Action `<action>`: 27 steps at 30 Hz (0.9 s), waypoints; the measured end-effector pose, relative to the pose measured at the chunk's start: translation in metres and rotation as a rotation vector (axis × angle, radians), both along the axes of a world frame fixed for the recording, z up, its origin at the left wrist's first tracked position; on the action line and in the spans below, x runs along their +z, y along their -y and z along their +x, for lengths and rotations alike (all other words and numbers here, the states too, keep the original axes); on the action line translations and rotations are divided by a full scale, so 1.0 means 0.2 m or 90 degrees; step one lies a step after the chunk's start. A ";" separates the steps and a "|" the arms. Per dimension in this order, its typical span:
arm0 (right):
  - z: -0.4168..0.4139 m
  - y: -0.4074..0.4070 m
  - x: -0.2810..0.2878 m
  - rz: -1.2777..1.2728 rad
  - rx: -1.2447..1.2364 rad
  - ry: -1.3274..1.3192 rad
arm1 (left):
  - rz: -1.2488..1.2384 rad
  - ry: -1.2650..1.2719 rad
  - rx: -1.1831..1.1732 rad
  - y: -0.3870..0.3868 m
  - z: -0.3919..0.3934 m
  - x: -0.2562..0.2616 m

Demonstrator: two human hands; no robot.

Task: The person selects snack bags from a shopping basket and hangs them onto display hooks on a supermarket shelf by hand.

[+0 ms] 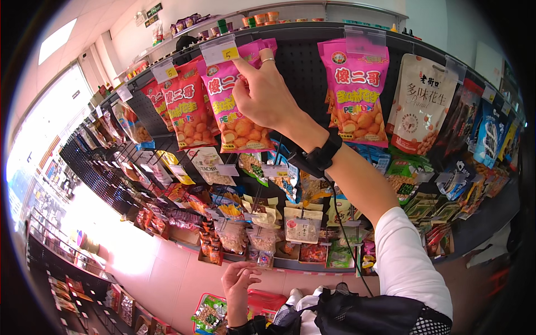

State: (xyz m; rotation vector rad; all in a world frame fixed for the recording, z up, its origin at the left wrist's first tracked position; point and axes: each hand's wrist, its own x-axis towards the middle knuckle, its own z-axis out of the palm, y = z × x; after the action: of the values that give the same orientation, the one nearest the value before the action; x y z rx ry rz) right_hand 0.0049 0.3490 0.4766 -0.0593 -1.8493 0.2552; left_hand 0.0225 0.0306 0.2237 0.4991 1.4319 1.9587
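Observation:
My right hand (268, 92) is raised to a pink bag of coated peanuts (243, 117) hanging at the upper row of the rack. Its fingers grip the bag near the top, and the index fingertip touches the price tag holder (220, 52). The fingertips are partly hidden. Low in the view, my left hand (239, 280) is held up with loosely bent fingers and nothing in it. Below it stands a red shopping basket (268, 299) on the floor, with a green bag of nuts (209, 312) inside.
Red peanut bags (188, 109) hang to the left, other pink peanut bags (360, 92) and a white peanut pouch (423, 100) to the right. Lower rows hold several snack bags. A cable (343, 226) runs from my right wrist strap. Another shelf (79, 293) stands at lower left.

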 end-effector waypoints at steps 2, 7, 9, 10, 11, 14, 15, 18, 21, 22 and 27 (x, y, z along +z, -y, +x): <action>0.02 0.00 0.00 0.009 -0.031 -0.012 | -0.002 -0.004 -0.003 -0.02 0.02 0.00; 0.07 -0.05 -0.01 -0.002 -0.002 0.009 | -0.042 -0.013 0.013 -0.08 0.10 0.01; 0.09 -0.09 0.00 0.003 -0.011 -0.005 | -0.042 -0.011 0.005 -0.11 0.13 0.01; 0.10 -0.10 0.00 0.010 -0.012 -0.012 | -0.038 -0.004 -0.001 -0.13 0.14 0.01; 0.11 -0.11 0.00 0.006 -0.013 -0.015 | -0.043 -0.008 -0.002 -0.14 0.16 0.02; 0.17 -0.12 -0.01 -0.012 -0.023 0.003 | -0.056 -0.001 0.000 -0.18 0.22 0.03; 0.19 -0.14 -0.01 -0.017 -0.023 0.001 | -0.058 -0.012 -0.002 -0.20 0.24 0.02; 0.22 -0.20 -0.04 -0.018 -0.024 -0.039 | -0.072 -0.031 -0.008 -0.25 0.29 0.04; 0.25 -0.25 -0.06 -0.023 -0.013 -0.071 | -0.085 -0.039 -0.010 -0.33 0.36 0.07; 0.26 -0.27 -0.07 -0.018 0.001 -0.073 | -0.085 -0.039 -0.008 -0.35 0.39 0.07; 0.30 -0.33 -0.09 -0.019 0.030 -0.066 | -0.109 -0.049 0.021 -0.41 0.48 0.05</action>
State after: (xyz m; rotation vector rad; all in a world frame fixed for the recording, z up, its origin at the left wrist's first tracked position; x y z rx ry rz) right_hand 0.0647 0.4149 0.4580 -0.0225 -1.7455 0.3131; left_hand 0.1182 0.1131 0.2342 0.4793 1.6488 1.8390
